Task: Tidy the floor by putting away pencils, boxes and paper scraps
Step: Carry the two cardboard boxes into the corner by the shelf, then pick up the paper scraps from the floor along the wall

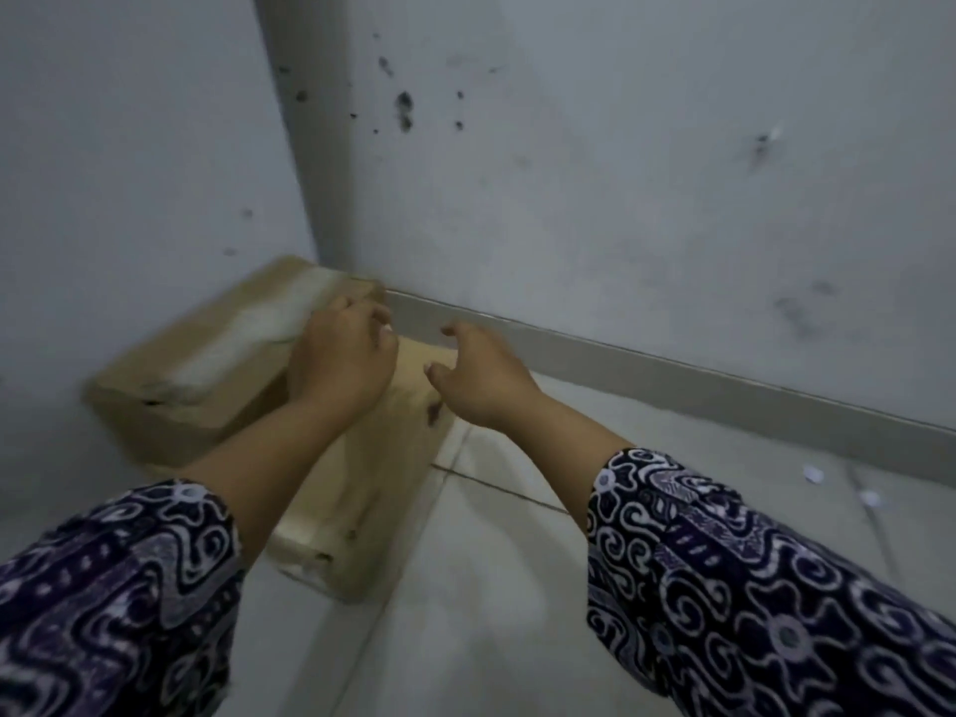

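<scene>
We look down into the room corner (331,261), where two taped cardboard boxes are pushed against the walls. The upper box (207,364) sits tilted on top of the lower box (357,509), its far end tucked right into the corner, a pale strip of tape running along its top. Our left hand (339,359) lies on the near right end of the upper box, fingers curled over its edge and touching the cardboard. Our right hand (483,377) hovers just beside it, out from the corner, fingers spread and bent, holding nothing; we cannot tell whether it touches the lower box. Well away from the corner, near the grey skirting board (672,375), two small white paper scraps (813,473) lie on the pale floor tiles (517,587). Both sleeves (750,587) are dark blue with white swirls.
</scene>
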